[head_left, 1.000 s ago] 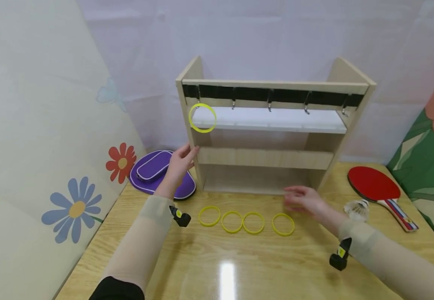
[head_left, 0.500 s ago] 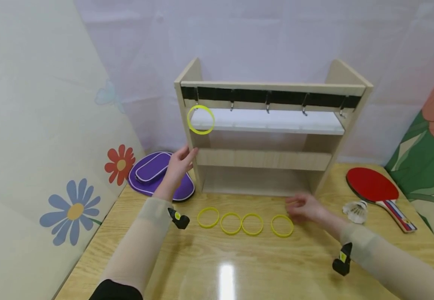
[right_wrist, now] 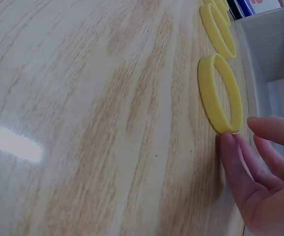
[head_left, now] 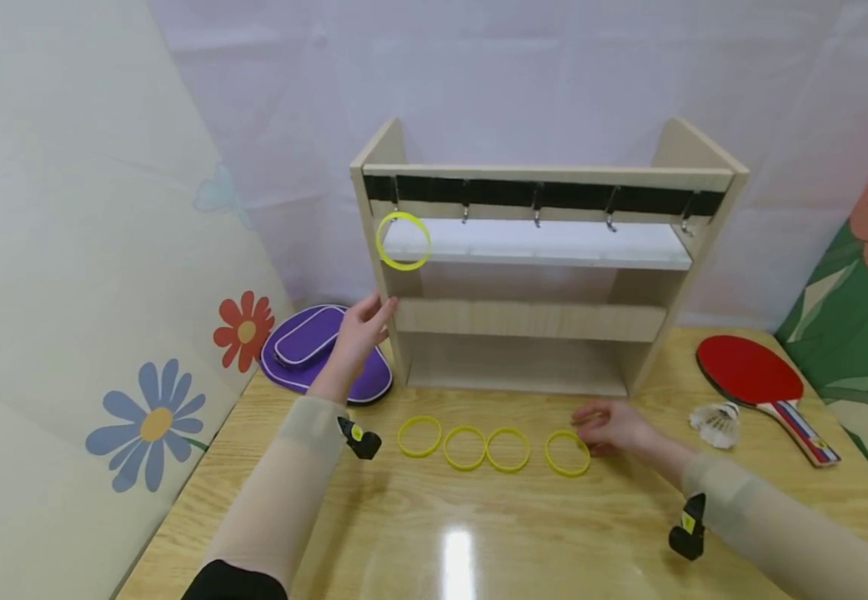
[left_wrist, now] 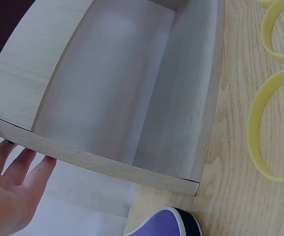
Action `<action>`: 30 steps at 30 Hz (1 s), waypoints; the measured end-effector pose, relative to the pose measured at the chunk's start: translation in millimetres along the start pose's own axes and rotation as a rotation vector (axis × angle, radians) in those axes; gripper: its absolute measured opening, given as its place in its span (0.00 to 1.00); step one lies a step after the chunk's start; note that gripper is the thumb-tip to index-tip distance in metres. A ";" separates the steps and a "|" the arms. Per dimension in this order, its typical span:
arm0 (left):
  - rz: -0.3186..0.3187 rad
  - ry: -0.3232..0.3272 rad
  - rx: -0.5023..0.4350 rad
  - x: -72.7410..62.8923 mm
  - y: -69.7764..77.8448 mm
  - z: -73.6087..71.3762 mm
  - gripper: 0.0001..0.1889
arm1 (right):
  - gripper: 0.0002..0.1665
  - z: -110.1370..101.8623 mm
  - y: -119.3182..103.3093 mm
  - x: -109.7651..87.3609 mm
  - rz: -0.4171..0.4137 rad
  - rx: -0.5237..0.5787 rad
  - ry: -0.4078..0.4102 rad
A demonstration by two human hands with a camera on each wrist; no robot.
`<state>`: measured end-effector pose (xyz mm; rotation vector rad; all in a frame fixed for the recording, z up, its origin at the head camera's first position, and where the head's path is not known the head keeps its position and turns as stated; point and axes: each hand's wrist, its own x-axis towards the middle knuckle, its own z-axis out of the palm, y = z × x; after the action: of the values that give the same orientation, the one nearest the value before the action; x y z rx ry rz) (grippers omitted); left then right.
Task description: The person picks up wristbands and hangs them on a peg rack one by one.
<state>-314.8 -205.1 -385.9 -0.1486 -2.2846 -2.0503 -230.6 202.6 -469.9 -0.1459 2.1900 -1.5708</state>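
At the shelf's left side, my left hand [head_left: 358,333] grips the edge of the side panel of a small wooden shelf [head_left: 527,319]. Its fingers [left_wrist: 39,173] lie along the panel's outer face in the left wrist view. My right hand [head_left: 614,425] is low over the table beside the rightmost yellow ring [right_wrist: 208,91], a wristband-like loop lying flat. One fingertip comes right up to the ring's near end, and the other fingers are spread apart. Several such rings lie in a row before the shelf. Another yellow ring [head_left: 403,267] hangs from the leftmost metal hook.
Several metal hooks [head_left: 537,218] line the shelf's black strip. To the left is a purple paddle case [head_left: 306,336], partly behind my left forearm. On the right lie a red table tennis bat [head_left: 749,368] and a shuttlecock [head_left: 716,425].
My right hand has lowered slightly to the rightmost ring on the table. The left hand keeps its place on the shelf's side, and the view has shifted slightly.
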 end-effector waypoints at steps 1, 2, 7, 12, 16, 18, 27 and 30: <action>0.000 -0.004 -0.001 -0.2 0.1 -0.2 0.28 | 0.25 0.6 0.4 -0.1 0.002 -0.004 0.005; -0.001 -0.008 0.001 -0.7 0.3 -0.5 0.29 | 0.25 1.4 0.6 0.1 0.004 -0.008 0.013; -0.002 -0.006 0.008 -2.0 1.8 -2.8 0.29 | 0.24 5.2 3.4 4.4 -0.007 -0.022 0.042; -0.001 0.004 0.004 -1.9 3.0 -3.3 0.27 | 0.22 7.0 4.8 7.0 -0.033 -0.076 0.064; -0.003 0.008 0.011 -1.6 3.7 -1.8 0.27 | 0.20 7.4 3.6 7.3 -0.010 -0.095 0.087; -0.003 0.010 0.010 -1.9 4.1 -1.1 0.27 | 0.20 7.2 3.4 7.6 0.001 -0.104 0.094; -0.008 0.002 -0.007 -2.9 3.2 0.6 0.27 | 0.24 -0.4 1.9 6.1 -0.003 0.005 0.051; -0.010 0.000 -0.015 -1.4 2.6 0.7 0.27 | 0.26 -3.7 -3.3 5.0 -0.004 0.058 0.026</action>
<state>-313.0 -204.1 -383.6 -0.1387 -2.2755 -2.0727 -237.1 203.0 -467.3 -0.1123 2.1625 -1.6458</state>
